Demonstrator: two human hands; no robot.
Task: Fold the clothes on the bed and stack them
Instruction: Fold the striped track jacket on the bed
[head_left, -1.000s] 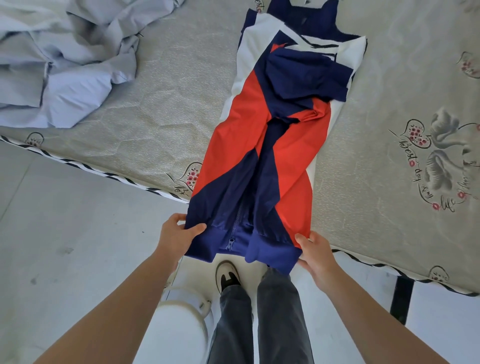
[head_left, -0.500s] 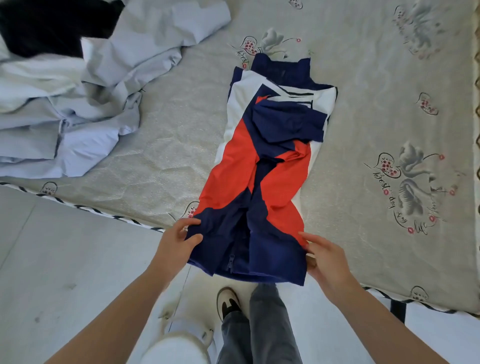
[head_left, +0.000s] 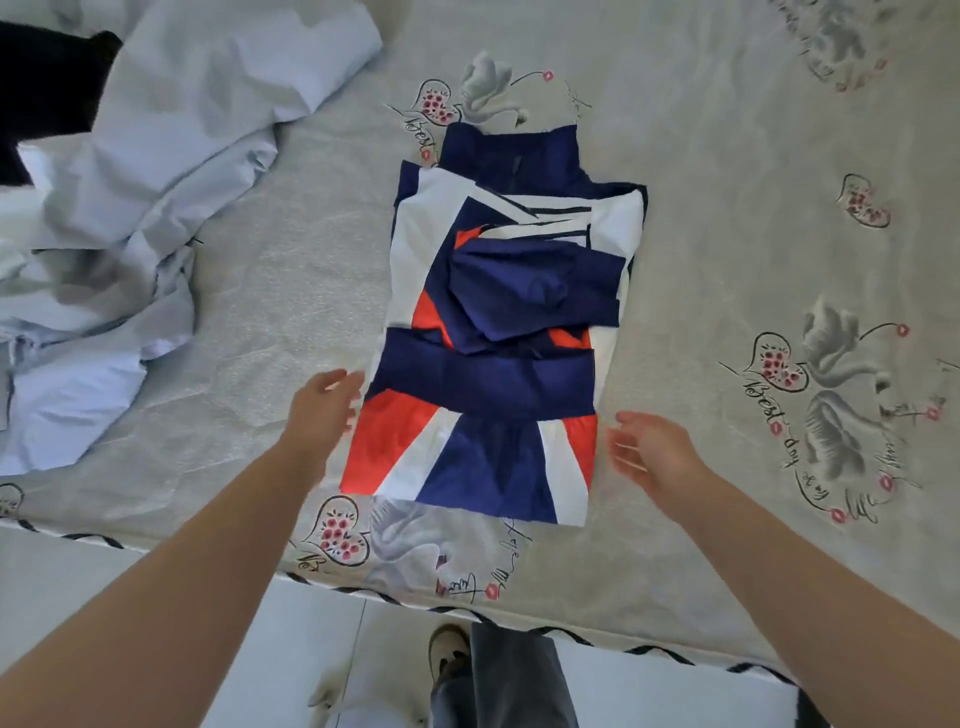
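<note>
A navy, red and white jacket (head_left: 498, 332) lies on the bed (head_left: 727, 249), its lower part folded up over the middle so the navy hem band runs across it. My left hand (head_left: 324, 410) hovers just off the jacket's left edge, fingers apart, holding nothing. On the other side my right hand (head_left: 652, 452) is beside the jacket's right lower corner, also spread and empty. A heap of pale blue clothes (head_left: 130, 208) lies at the left of the bed.
A black garment (head_left: 47, 98) shows at the far upper left behind the pale blue heap. The bed's striped front edge (head_left: 363, 595) runs below the jacket. My leg and shoe (head_left: 452, 660) stand on the white floor.
Both hands lifted the jacket's hanging lower end up onto the bed, folded it over the middle, then let go and drew apart to either side.
</note>
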